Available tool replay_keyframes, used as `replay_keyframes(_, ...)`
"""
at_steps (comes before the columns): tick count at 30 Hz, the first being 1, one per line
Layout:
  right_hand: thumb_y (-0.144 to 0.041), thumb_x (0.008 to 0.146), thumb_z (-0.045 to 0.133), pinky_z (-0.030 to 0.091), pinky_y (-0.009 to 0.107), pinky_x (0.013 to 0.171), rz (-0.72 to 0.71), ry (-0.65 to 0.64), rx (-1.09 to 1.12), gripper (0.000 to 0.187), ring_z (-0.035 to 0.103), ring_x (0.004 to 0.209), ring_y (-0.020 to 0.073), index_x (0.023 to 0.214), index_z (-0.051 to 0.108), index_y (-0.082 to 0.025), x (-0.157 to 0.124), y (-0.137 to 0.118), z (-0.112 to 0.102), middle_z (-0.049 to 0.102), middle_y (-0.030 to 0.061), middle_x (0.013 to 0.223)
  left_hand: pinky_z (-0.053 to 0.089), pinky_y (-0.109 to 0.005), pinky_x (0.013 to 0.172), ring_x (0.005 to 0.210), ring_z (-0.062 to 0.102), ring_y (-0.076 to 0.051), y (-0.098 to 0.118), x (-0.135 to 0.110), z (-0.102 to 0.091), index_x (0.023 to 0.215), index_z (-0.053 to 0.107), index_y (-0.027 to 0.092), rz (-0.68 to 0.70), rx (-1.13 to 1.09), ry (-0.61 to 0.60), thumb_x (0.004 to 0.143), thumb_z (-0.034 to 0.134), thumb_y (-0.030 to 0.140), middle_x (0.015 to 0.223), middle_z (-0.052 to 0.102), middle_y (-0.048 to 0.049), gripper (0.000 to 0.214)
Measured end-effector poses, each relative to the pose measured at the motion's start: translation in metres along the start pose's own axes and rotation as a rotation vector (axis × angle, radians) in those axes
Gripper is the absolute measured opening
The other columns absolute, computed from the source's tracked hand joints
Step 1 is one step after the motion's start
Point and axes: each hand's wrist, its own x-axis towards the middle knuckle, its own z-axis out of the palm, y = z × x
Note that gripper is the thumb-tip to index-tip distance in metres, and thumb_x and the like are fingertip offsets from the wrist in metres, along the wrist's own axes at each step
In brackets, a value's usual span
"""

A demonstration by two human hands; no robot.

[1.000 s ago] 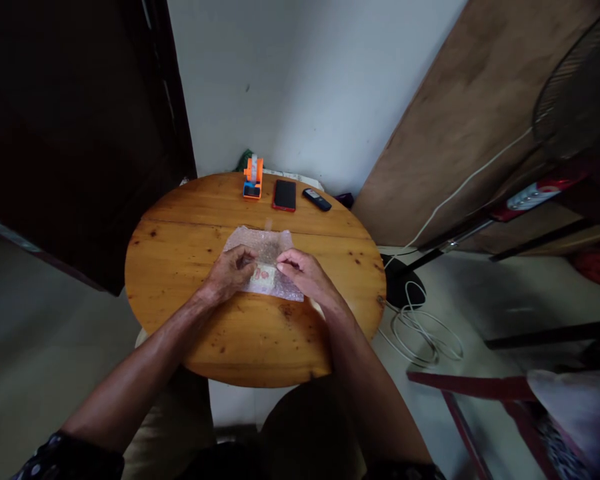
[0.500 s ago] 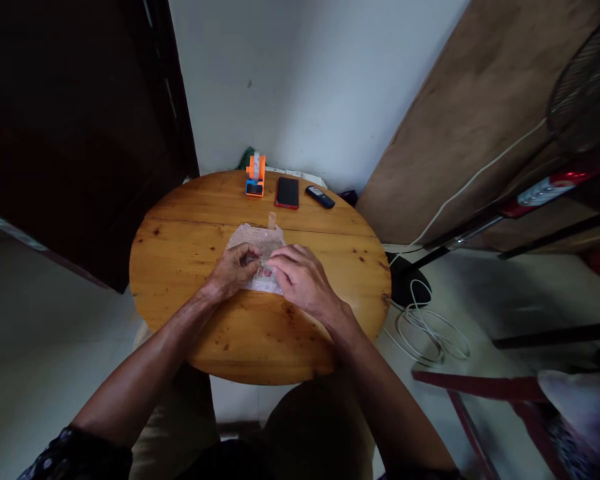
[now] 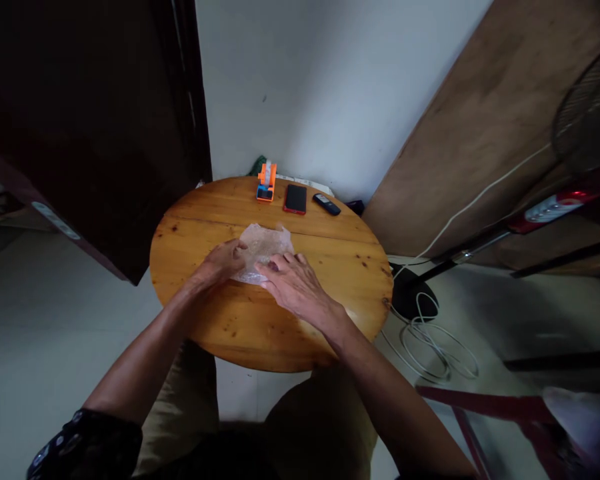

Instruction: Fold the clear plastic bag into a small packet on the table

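A crumpled sheet of clear bubble wrap [image 3: 261,244] lies on the round wooden table [image 3: 220,337] between my hands. My left hand [image 3: 224,260] is at its left edge, fingers bent round that edge and partly hidden. Across its front right part lies my right hand [image 3: 296,283], with curled fingers and the thumb pressed to the plastic. Whatever the wrap may hold does not show. At its far right corner is a small clear strip, too blurred to make out.
Along the table's back edge stand an orange and blue tape dispenser [image 3: 267,182], a dark phone with a red rim [image 3: 295,199] and a black remote-like handset [image 3: 327,204]. White cable [image 3: 437,353] coils on the floor at right, by a standing fan [image 3: 545,212].
My hands have moved apart, the left to the wrap's edge. Bubble wrap now covers the reddish patch that showed between them. The camera has turned slightly, shifting the table.
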Motion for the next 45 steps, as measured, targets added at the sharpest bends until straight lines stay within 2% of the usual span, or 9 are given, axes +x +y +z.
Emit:
replay_keyframes(4,-0.023,0.099,0.048,0.034,0.045,0.089,-0.014,-0.04,-0.063,0.027,0.053,0.104,0.0296,0.109,0.073,-0.02,0.009,-0.005,0.0,0.064,0.0158,0.111,0.04,-0.025,0.061,0.068,0.06,-0.017,-0.002,-0.008,-0.005,0.115,0.068,0.015,-0.03,0.178,0.078,0.073,0.056,0.019,0.075,0.066,-0.0022,0.044)
replay_keyframes(12,-0.016,0.098,0.044,0.033,0.045,0.087,-0.02,-0.025,-0.111,0.031,0.051,0.103,0.0302,0.11,0.073,-0.018,0.011,-0.006,0.004,0.063,0.0166,0.109,0.046,-0.029,0.072,0.089,0.07,-0.028,0.0,-0.032,-0.02,0.113,0.07,0.013,-0.178,0.324,0.114,0.079,0.06,0.037,0.095,0.076,-0.0151,0.042)
replay_keyframes(18,-0.02,0.1,0.043,0.032,0.043,0.086,-0.025,0.041,-0.133,0.033,0.05,0.1,0.0284,0.121,0.068,-0.021,0.004,-0.005,0.011,0.061,0.0144,0.109,0.036,-0.028,0.059,0.072,0.065,-0.024,0.005,-0.028,-0.013,0.071,0.07,0.017,-0.175,0.366,0.057,0.078,0.058,0.043,0.073,0.07,-0.0108,0.029)
replay_keyframes(25,-0.019,0.098,0.046,0.032,0.042,0.085,-0.028,0.052,-0.136,0.029,0.049,0.099,0.0277,0.117,0.069,-0.021,0.003,-0.004,0.015,0.061,0.0141,0.109,0.027,-0.026,0.052,0.053,0.047,-0.013,-0.001,-0.024,-0.019,0.049,0.054,0.019,-0.163,0.187,-0.027,0.067,0.06,0.026,0.049,0.047,0.0023,0.02)
replay_keyframes(31,-0.019,0.098,0.046,0.032,0.043,0.086,-0.029,0.077,-0.129,0.029,0.049,0.1,0.0286,0.113,0.069,-0.02,0.004,-0.005,0.018,0.06,0.0149,0.109,0.032,-0.023,0.048,0.05,0.048,-0.011,0.01,-0.027,-0.012,0.053,0.052,0.019,-0.183,-0.115,0.104,0.066,0.06,0.024,0.049,0.049,0.0037,0.016)
replay_keyframes(34,-0.018,0.098,0.045,0.032,0.043,0.088,-0.027,0.08,-0.117,0.027,0.05,0.101,0.0282,0.11,0.07,-0.02,0.004,-0.005,0.018,0.061,0.0142,0.109,0.041,-0.022,0.047,0.05,0.053,-0.012,0.021,-0.028,-0.004,0.06,0.054,0.019,-0.237,-0.447,0.046,0.067,0.062,0.028,0.054,0.057,0.0018,0.014)
replay_keyframes(38,-0.02,0.096,0.051,0.034,0.043,0.091,0.01,0.13,-0.022,0.037,0.052,0.104,0.0286,0.133,0.057,-0.017,0.001,-0.004,0.018,0.065,0.0135,0.113,0.047,-0.023,0.046,0.052,0.059,-0.014,0.033,-0.027,0.005,0.067,0.056,0.017,-0.255,-0.707,-0.028,0.066,0.066,0.029,0.057,0.063,-0.002,0.016)
replay_keyframes(42,-0.023,0.091,0.061,0.034,0.043,0.095,0.089,0.158,0.128,0.06,0.055,0.108,0.0297,0.145,0.043,-0.009,-0.004,-0.001,0.02,0.067,0.0176,0.12,0.048,-0.023,0.048,0.048,0.057,-0.012,0.042,-0.026,0.012,0.067,0.055,0.017,-0.199,-0.676,-0.032,0.069,0.065,0.027,0.056,0.062,-0.0005,0.015)
replay_keyframes(45,-0.021,0.086,0.064,0.036,0.044,0.096,0.131,0.17,0.186,0.068,0.058,0.108,0.0297,0.148,0.04,-0.007,-0.005,0.0,0.022,0.067,0.0199,0.12,0.045,-0.022,0.05,0.049,0.054,-0.011,0.05,-0.025,0.016,0.065,0.054,0.017,-0.1,-0.469,0.011,0.072,0.063,0.026,0.055,0.059,0.0023,0.014)
